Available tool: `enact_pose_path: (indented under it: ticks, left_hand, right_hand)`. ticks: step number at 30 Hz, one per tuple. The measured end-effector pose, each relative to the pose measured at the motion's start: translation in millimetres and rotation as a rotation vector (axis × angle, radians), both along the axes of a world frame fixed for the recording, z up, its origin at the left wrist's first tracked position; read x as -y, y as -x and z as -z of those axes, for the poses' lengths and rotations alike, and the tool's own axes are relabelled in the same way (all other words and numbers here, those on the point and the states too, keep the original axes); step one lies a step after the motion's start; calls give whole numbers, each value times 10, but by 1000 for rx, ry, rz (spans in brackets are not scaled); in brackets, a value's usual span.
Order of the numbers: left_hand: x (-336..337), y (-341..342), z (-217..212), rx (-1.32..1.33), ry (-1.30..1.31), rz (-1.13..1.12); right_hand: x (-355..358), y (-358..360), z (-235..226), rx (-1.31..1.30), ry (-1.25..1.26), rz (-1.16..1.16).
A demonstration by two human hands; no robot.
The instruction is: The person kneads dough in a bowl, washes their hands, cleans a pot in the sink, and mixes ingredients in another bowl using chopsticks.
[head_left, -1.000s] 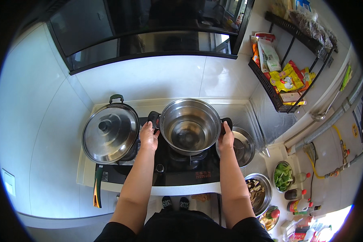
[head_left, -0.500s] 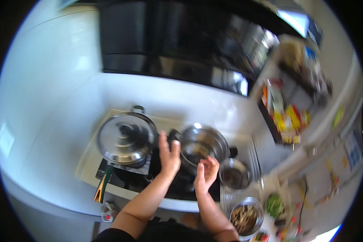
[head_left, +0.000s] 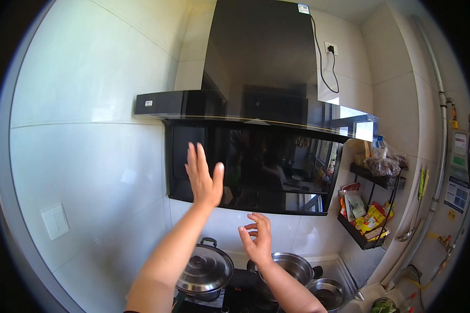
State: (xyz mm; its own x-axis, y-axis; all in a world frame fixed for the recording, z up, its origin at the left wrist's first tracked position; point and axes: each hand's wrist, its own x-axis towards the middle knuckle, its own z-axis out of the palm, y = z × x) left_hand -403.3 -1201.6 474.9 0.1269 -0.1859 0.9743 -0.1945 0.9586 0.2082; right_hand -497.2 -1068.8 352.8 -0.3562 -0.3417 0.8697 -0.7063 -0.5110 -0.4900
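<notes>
Hands empty: left hand (head_left: 203,180) flat-open near the glossy range hood (head_left: 256,156), right hand (head_left: 257,239) loosely curled. Hood's rigid, fixed, smudge-prone glass, so I'd just tap it.

Both forearms are cut off by the lower edge, and the left forearm (head_left: 167,261) hides the near rim of the lidded pot (head_left: 204,270), while the right forearm (head_left: 287,289) covers part of the open steel pot (head_left: 292,265) and the stove (head_left: 240,292) between them. The small pan (head_left: 326,293) and a green-filled bowl (head_left: 384,305) at the bottom right are clipped by the frame. Packets on the wall rack (head_left: 363,214) are too small to tell apart, and the hood's dark glass (head_left: 266,167) gives only murky reflections.
</notes>
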Motion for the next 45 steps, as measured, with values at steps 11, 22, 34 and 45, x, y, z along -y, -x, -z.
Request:
enact_pose_path:
  ticks: [11,22,34,45]
  left_hand:
    - [53,675,-1634,29,85,-452]
    - [-1408,1217,-942,395,639,82]
    - [-1080,351,1562,237,-124,602]
    - [-1518,-629,4988,713,-878,401]
  right_hand:
    - [231,402,-725,-137,-46,282]
    - [238,491,-704,-311,-119,241]
    - [-466,-75,1123,205,-523,81]
    - [-854,-73,3791,370,-1111,480]
